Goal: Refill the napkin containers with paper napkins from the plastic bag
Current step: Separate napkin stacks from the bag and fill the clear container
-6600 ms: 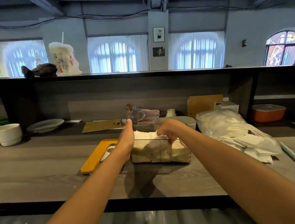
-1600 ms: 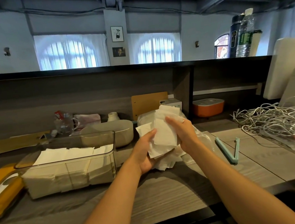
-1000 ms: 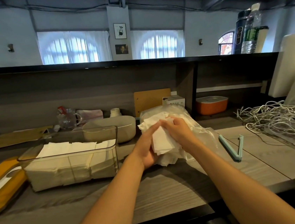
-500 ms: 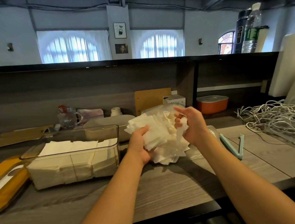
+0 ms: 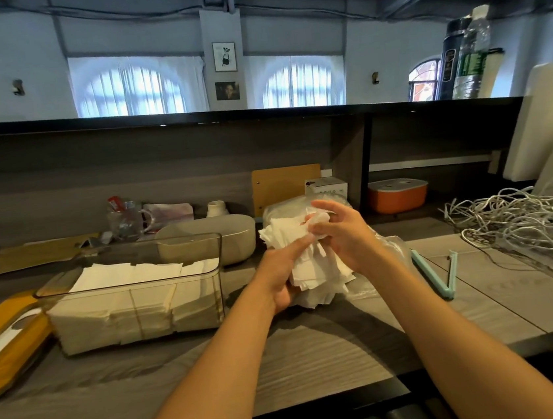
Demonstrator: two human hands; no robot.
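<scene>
Left hand [image 5: 284,277] cupped under napkin bundle [image 5: 308,260] as support; right hand [image 5: 343,232] pinching top sheets w/ fingers half open, prob. squaring stack for clear container [image 5: 133,294].

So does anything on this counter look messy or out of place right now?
Yes. The napkins held between the left hand and right hand are a ragged, uneven bunch, and a tangle of white cables sprawls at the right.

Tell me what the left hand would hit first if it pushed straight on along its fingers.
The left hand already presses the napkin bundle; past that, probably the right hand.
</scene>
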